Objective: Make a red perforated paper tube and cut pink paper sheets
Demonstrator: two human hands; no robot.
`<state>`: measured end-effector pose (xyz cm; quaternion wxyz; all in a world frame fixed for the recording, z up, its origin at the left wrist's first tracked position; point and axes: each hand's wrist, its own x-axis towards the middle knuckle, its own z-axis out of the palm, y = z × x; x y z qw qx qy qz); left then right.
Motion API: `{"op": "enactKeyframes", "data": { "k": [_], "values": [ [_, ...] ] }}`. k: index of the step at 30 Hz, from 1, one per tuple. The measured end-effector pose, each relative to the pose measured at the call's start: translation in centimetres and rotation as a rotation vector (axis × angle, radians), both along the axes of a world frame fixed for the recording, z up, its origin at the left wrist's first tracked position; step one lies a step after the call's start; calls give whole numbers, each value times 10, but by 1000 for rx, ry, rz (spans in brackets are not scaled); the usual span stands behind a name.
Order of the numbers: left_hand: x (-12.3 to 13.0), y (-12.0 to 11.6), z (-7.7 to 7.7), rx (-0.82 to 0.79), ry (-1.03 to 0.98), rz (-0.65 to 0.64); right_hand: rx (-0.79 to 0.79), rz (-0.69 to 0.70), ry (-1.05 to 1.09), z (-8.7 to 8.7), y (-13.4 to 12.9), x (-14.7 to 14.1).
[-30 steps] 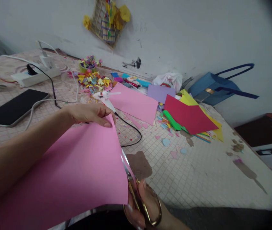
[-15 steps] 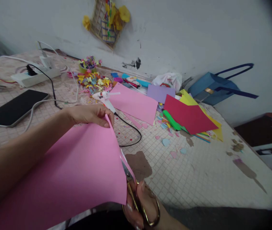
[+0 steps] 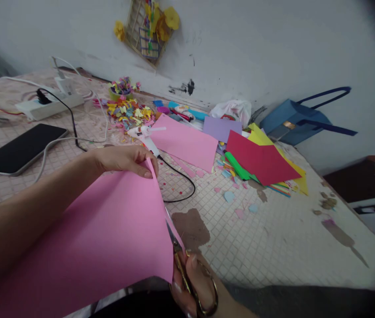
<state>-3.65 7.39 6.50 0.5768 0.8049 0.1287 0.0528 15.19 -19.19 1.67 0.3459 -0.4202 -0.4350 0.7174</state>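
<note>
A large pink sheet (image 3: 108, 234) hangs from my left hand (image 3: 131, 161), whose thumb and fingers pinch its top corner. My right hand (image 3: 194, 285) is closed on gold-handled scissors (image 3: 180, 260) at the sheet's right edge. The blades lie between the sheet and a narrow pink strip (image 3: 175, 229), which is cut apart at the lower end and still joined near my left hand.
Behind my hands are a glue gun (image 3: 149, 143), a black cable, another pink sheet (image 3: 184, 143), a red sheet (image 3: 263, 159) and paper scraps. A tablet (image 3: 18, 148) and power strip (image 3: 48, 106) lie left. A blue bag (image 3: 293, 121) leans on the wall.
My right hand and the scissors have shifted slightly left, and the scissor blades look more closed. My left hand has barely moved and keeps its pinch.
</note>
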Motion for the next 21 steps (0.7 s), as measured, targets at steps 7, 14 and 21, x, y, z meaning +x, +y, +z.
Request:
{"op": "enactKeyframes", "data": {
  "k": [7,14,21],
  "values": [
    [0,1,-2,27,-1,1,-12,-51,79,-19,-2,-1],
    [2,-1,0,-18,-8,-35,58,-110,96,-14,3,-3],
    [2,-2,1,-22,-18,-41,27,-147,134,-14,2,-5]
  ]
}}
